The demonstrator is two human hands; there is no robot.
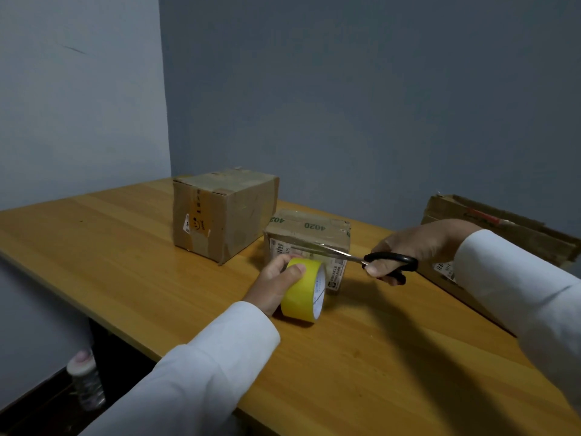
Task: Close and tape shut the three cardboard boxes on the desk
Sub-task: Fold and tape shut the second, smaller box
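Three cardboard boxes stand on the wooden desk. A tall closed box is at the back. A small box marked 4020 sits in the middle, its flaps down under clear tape. A larger box lies at the right, partly behind my right arm. My left hand grips a yellow tape roll in front of the small box. My right hand holds black-handled scissors, blades pointing left across the small box's front face just above the roll.
The desk stands in a corner with grey walls behind and to the left. Its left edge drops to a dark floor, where a plastic bottle stands. Bare wood stretches in front of me and to the left of the tall box.
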